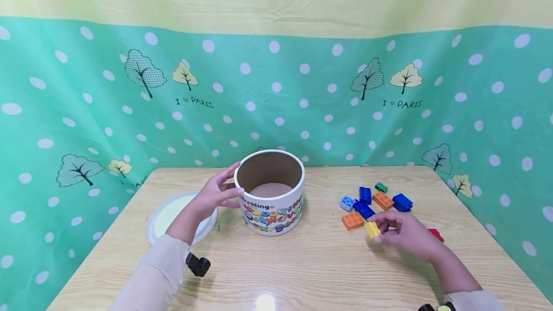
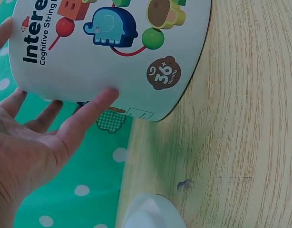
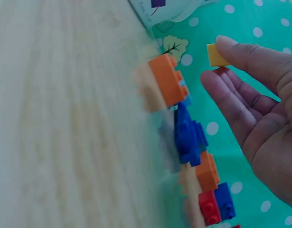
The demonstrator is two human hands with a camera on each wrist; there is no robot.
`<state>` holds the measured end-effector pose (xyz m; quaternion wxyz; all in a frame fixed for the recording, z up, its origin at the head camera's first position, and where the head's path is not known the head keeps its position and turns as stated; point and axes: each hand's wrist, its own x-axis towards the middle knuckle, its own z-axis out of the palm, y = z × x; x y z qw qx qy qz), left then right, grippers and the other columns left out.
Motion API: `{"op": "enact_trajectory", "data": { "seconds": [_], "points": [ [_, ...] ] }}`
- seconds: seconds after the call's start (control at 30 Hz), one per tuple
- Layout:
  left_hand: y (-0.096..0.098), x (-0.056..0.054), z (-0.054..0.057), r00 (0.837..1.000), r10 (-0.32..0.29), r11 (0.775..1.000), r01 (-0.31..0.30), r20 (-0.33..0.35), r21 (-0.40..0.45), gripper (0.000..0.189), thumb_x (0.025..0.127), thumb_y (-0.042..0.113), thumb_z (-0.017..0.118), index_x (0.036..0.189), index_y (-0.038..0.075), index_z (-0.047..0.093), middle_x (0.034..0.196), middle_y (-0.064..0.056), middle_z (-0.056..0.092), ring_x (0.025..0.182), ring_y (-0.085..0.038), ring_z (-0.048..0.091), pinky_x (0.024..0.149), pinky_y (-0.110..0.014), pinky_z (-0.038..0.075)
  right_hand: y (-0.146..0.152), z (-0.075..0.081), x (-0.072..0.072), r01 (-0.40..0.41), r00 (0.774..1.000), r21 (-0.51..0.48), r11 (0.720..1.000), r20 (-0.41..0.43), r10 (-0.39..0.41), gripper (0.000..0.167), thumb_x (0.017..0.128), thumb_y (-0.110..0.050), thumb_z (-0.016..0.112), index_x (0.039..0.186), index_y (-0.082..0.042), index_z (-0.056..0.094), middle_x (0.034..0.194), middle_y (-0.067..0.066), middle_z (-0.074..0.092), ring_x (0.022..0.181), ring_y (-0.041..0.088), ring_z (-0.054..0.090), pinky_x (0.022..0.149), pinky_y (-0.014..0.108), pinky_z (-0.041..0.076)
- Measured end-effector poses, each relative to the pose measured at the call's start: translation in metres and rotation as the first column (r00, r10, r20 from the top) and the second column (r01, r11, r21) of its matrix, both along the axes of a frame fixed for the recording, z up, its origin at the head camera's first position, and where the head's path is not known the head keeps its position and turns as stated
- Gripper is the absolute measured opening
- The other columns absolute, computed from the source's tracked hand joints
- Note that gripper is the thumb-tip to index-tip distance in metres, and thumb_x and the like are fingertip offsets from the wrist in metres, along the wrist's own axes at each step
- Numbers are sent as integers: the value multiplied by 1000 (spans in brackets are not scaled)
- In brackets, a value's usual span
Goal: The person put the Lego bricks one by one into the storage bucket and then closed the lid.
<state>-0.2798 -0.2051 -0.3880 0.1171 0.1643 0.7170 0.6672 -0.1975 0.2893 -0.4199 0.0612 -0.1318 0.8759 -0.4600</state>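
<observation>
A round white bucket (image 1: 272, 212) with colourful letter prints stands upright in the middle of the table, its top uncovered. My left hand (image 1: 218, 191) rests against the bucket's left side, fingers spread near the rim; in the left wrist view, the thumb (image 2: 96, 107) lies along the printed wall. Between thumb and fingertips my right hand (image 1: 403, 234) pinches a yellow toy building brick (image 1: 372, 230). In the right wrist view this yellow brick (image 3: 216, 55) is raised off the table. Beside that hand lie an orange brick (image 1: 353, 221) and a dark blue brick (image 1: 364, 209).
Behind the right hand are more bricks: light blue (image 1: 347, 203), orange (image 1: 382, 200), blue (image 1: 402, 202) and green (image 1: 381, 187). A red brick (image 1: 436, 234) is partly hidden by the hand. The white lid (image 1: 166, 220) lies left of the bucket. A patterned curtain (image 1: 276, 100) hangs behind the table.
</observation>
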Motion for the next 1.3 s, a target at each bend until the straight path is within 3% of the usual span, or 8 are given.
{"op": "enact_trajectory", "data": {
  "seconds": [0.23,0.8,1.3],
  "points": [
    [-1,0,0,1000,1,1000,-1,3,-5,81,89,18,70,156,22,24,157,-18,20,136,-51,29,82,-54,55,-5,16,-2,-77,995,-84,993,-62,72,46,82,-12,78,122,4,62,101,14,59,87,19,58,66,28,55],
    [-3,0,3,1000,-15,1000,15,-4,9,82,89,19,71,156,23,23,155,-18,23,136,-51,30,83,-55,54,-35,41,-18,-106,984,-23,994,-149,101,40,80,-14,81,116,-6,66,97,9,61,89,19,59,68,30,57],
    [-3,-2,3,1000,-13,1000,13,2,11,81,89,17,70,156,23,24,155,-18,23,136,-51,30,82,-54,54,-70,69,-42,-219,959,-61,974,-195,203,41,81,-13,80,117,-5,65,94,9,63,85,20,62,67,30,56]
  ]
}}
